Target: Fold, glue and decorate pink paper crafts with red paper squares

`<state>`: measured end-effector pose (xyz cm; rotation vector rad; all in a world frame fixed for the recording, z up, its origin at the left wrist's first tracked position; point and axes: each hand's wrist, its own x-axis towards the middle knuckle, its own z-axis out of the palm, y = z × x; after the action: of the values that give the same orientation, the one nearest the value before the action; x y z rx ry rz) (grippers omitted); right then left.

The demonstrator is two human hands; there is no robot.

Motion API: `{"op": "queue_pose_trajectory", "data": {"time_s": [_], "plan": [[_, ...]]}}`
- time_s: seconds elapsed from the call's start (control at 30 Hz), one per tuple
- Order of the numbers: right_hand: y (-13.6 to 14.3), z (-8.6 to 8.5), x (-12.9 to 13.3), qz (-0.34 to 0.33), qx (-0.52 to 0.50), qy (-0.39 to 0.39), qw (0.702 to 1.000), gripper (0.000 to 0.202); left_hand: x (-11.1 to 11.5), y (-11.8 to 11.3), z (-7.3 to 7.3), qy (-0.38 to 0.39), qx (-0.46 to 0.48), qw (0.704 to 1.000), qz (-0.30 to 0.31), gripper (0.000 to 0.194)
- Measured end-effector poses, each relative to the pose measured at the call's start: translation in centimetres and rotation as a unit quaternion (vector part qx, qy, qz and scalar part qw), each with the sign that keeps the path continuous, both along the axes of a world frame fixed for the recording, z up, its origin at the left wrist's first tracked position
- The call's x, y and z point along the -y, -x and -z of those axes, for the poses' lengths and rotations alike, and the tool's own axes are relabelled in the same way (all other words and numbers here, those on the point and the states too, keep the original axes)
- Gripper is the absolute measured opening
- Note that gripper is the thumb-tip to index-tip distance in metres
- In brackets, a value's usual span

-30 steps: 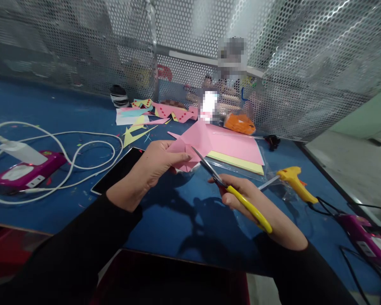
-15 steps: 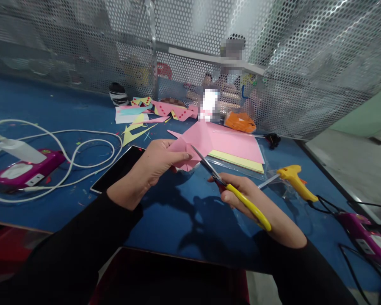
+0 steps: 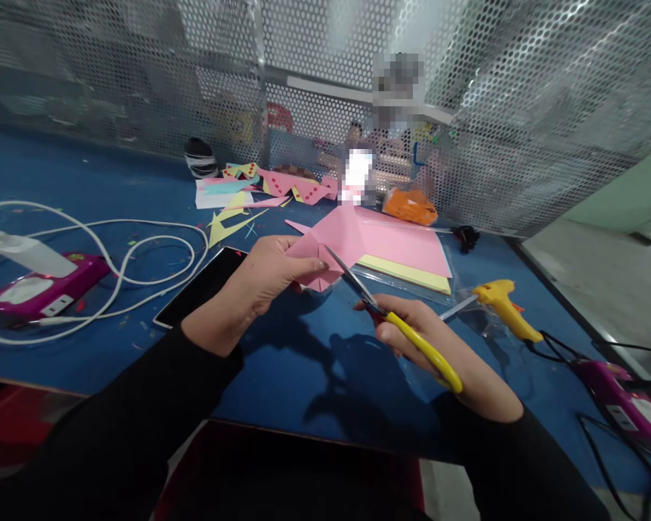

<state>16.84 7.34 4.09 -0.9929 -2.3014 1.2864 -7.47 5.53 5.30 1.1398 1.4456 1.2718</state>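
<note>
Between the thumb and fingers of my left hand (image 3: 268, 278) is a folded piece of pink paper (image 3: 337, 235), held above the table. My right hand (image 3: 417, 336) is closed round the yellow handles of a pair of scissors (image 3: 420, 347). The metal blades point up and left, and their tips lie at the pink paper, close to my left thumb. Behind the held piece, pink sheets (image 3: 409, 242) rest over yellow sheets (image 3: 406, 273) on a clear plastic sleeve.
A dark tablet (image 3: 195, 293) lies by my left wrist. White cable (image 3: 192, 246) loops round a purple power strip (image 3: 59, 289). To the right are a yellow glue gun (image 3: 502, 307) and another purple strip (image 3: 621, 401). Paper scraps (image 3: 231, 224) and an orange packet (image 3: 411, 208) sit farther back.
Hardly anything differs. Both hands, the pink paper and the scissors keep nearly the same position, with only a slight shift of the whole view.
</note>
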Motion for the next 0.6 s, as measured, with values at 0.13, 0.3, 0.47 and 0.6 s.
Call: {"op": "queue_pose_trajectory", "data": {"time_s": [0.13, 0.3, 0.47, 0.6], "plan": [[-0.02, 0.10, 0.08, 0.002, -0.006, -0.001, 1.000, 0.071, 0.05, -0.01, -0.17, 0.000, 0.003, 1.000, 0.007, 0.026], [-0.04, 0.45, 0.05, 0.020, 0.003, -0.013, 1.000, 0.068, 0.17, 0.14, -0.50, 0.013, -0.004, 1.000, 0.013, 0.028], [-0.01, 0.77, -0.03, 0.021, -0.005, -0.023, 0.999, 0.066, 0.10, 0.24, -0.34, 0.010, 0.014, 1.000, 0.013, 0.027], [0.06, 0.79, -0.03, 0.021, -0.004, -0.029, 0.999, 0.067, 0.09, 0.29, -0.12, 0.002, 0.019, 1.000, 0.010, 0.026]]}}
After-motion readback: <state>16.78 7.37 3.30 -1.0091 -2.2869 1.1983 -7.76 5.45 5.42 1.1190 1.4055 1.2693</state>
